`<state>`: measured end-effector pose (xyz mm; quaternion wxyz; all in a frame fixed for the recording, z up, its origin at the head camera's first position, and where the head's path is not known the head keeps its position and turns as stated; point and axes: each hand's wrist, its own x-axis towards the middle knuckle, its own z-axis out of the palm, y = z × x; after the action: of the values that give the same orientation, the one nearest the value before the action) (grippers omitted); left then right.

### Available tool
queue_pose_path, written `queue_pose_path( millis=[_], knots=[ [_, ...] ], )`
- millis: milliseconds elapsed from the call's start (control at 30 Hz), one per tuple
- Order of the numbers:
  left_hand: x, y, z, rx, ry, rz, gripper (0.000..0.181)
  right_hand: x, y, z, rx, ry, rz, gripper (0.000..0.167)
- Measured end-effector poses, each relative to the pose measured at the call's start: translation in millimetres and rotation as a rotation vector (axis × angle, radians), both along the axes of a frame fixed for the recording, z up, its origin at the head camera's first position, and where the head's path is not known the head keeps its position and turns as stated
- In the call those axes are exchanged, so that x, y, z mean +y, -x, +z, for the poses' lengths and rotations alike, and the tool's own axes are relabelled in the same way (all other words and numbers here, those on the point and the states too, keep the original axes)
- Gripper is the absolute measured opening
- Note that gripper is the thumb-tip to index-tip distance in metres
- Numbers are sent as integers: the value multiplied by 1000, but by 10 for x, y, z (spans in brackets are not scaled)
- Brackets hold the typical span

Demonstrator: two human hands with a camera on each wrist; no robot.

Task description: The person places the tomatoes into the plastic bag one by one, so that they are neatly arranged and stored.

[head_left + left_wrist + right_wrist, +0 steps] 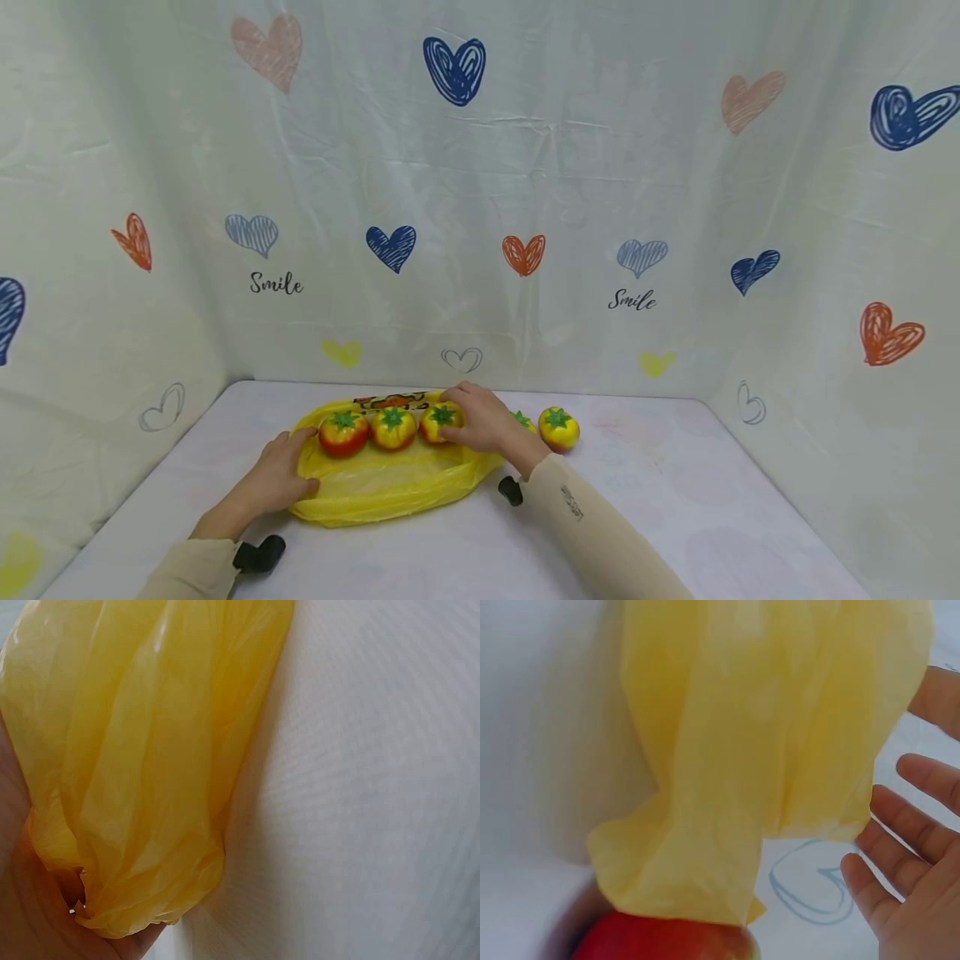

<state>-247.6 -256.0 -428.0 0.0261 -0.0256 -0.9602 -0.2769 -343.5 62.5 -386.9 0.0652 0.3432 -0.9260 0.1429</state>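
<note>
A yellow plastic bag [386,492] lies spread on the table, with three red-and-yellow tomatoes on or in it: a left one [343,434], a middle one [393,428] and a right one [441,422]. At the bag's left end my left hand [276,473] holds its edge, fingers and thumb round the gathered plastic [150,825]. My right hand [486,419] is at the right tomato, its fingers and thumb on either side. In the right wrist view, the fingers [911,832] look spread beside the bag [757,750], and a red fruit [660,937] shows below.
Two more tomatoes lie right of the bag: one [559,428] in plain sight, another [522,421] partly behind my right wrist. A dark printed patch [397,402] marks the bag's far side. The white table [637,500] meets a heart-patterned curtain [570,317] at back and sides.
</note>
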Motion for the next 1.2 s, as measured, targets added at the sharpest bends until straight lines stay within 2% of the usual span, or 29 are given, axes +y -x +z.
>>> queue_pose_path(
  millis=[200, 400, 700, 933, 1200],
  knots=[
    [21, -6, 12, -2, -3, 8, 79, 98, -74, 20, 32, 34, 27, 50],
    [-17, 56, 34, 11, 3, -17, 78, 183, -96, 17, 65, 77, 53, 48],
    [-71, 166, 39, 9, 0, -36, 79, 298, -111, 12, 85, 127, 42, 43],
    [-73, 170, 47, 5, -3, -35, 78, 415, -156, 3, 116, 158, 51, 40],
    [-86, 159, 62, 2, -6, -54, 78, 513, -198, 4, 79, 121, -9, 42]
  ],
)
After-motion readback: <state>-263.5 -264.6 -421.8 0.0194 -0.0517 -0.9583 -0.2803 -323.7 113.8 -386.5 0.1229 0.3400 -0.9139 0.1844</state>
